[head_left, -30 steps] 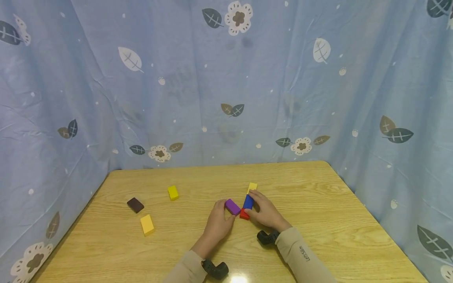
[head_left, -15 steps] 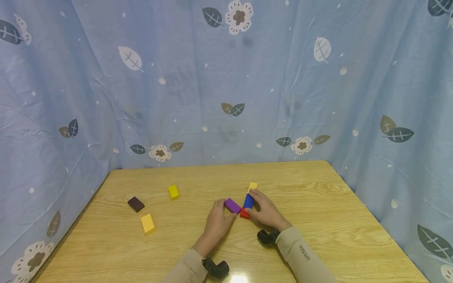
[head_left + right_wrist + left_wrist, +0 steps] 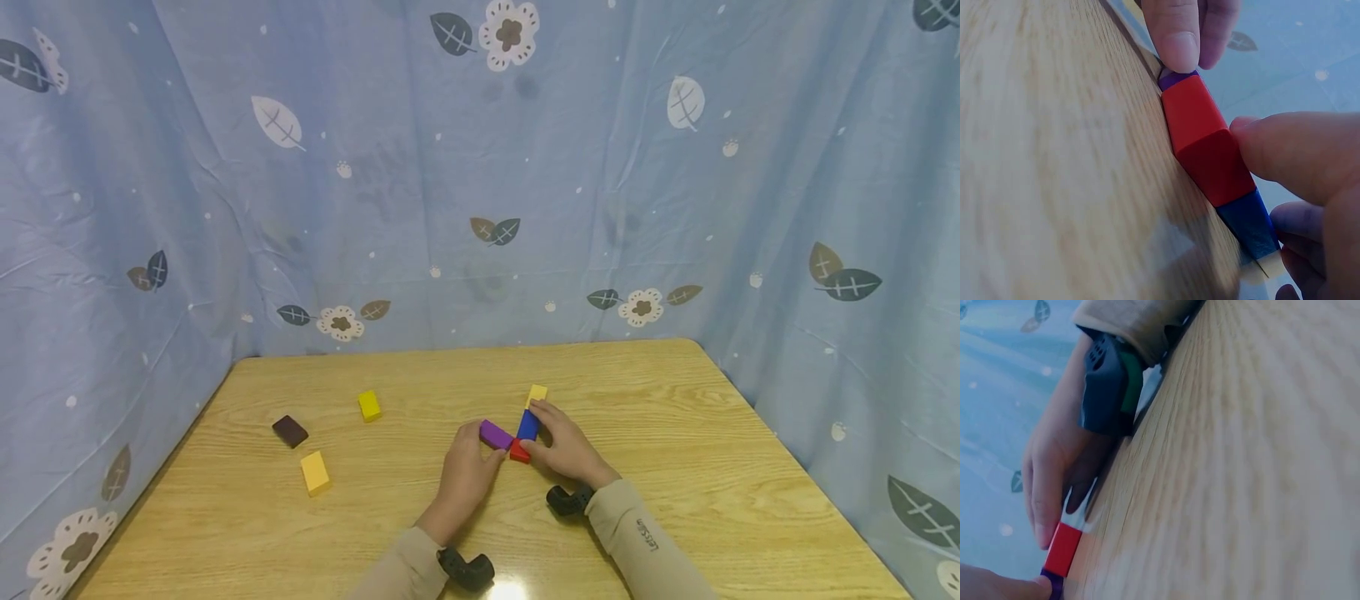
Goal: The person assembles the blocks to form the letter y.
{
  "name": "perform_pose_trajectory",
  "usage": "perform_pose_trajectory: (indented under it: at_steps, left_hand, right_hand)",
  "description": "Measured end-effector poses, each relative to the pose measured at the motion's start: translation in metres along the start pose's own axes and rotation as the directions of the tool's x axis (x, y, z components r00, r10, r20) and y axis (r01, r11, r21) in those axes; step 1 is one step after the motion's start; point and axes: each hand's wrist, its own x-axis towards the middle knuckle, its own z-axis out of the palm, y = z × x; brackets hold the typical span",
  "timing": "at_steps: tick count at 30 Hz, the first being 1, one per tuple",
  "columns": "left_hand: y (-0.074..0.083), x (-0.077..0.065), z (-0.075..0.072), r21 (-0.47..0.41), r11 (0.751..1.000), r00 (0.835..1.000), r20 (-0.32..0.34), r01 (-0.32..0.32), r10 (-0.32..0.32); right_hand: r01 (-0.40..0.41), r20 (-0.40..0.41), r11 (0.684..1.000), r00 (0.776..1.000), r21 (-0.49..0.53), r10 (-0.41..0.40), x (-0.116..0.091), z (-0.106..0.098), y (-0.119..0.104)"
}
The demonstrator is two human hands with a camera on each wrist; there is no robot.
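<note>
My left hand point(image 3: 467, 471) pinches a purple block point(image 3: 496, 434) between thumb and fingers. One end of that block meets a red block point(image 3: 519, 452), and the two form an angle. From the red block a line runs away from me: a blue block point(image 3: 528, 425), then a pale yellow block point(image 3: 536, 395) at the far end. My right hand point(image 3: 566, 447) holds this line, its thumb on the red block and its fingers along the blue one. In the right wrist view, the red block point(image 3: 1210, 144) sits flush between the purple and blue blocks.
To the left on the wooden table point(image 3: 225, 533) lie a dark brown block point(image 3: 290, 432), a bright yellow block point(image 3: 369, 406) and an orange-yellow block point(image 3: 315, 473), apart from each other. A blue patterned curtain point(image 3: 375, 208) hangs behind the table and at its sides.
My left hand has shifted slightly right and turned the purple block, which now lies more crosswise against the red block. The right hand keeps its place on the line.
</note>
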Motion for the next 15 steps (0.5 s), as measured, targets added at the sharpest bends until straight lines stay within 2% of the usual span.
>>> perform_pose_trajectory:
  at_steps: [6,15]
  left_hand:
    - [0.0048,-0.0036,0.0011,0.061,0.998,1.000,-0.013,0.015,-0.014]
    - [0.0046,-0.0034,-0.0003,0.057,0.998,1.000,-0.007,0.019,-0.019]
  right_hand:
    - [0.006,0.002,1.000,1.000,-0.011,-0.006,0.0010,0.0010,0.0006]
    - [-0.017,-0.018,1.000,1.000,-0.020,0.016,0.0006,0.0014,-0.0018]
